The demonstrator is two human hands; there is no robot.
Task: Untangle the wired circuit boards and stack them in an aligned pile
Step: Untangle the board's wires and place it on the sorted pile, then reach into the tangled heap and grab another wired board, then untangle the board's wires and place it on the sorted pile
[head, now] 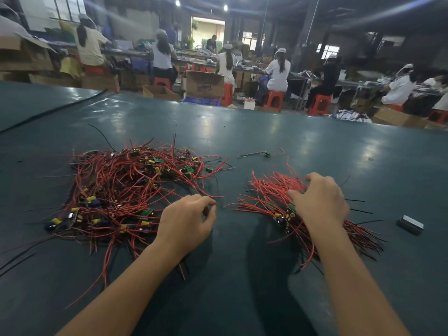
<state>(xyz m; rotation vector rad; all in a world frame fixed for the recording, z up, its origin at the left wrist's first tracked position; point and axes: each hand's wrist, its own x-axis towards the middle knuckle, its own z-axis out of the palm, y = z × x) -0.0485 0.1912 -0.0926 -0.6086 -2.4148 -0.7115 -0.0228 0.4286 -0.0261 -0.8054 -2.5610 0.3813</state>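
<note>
While the table point(266, 132) carried a big tangle point(126, 187) of wired boards at left, a smaller pile point(266, 190) lay at right under the flat, spread right hand point(320, 202); the left hand point(189, 219) curled beside the tangle, pinch unclear.

Finding no text clear enough for reading. Showing only a blue printed mark on the side of the open cardboard box point(204, 84) in the background, blurring too much for making out letters or brand.
</note>
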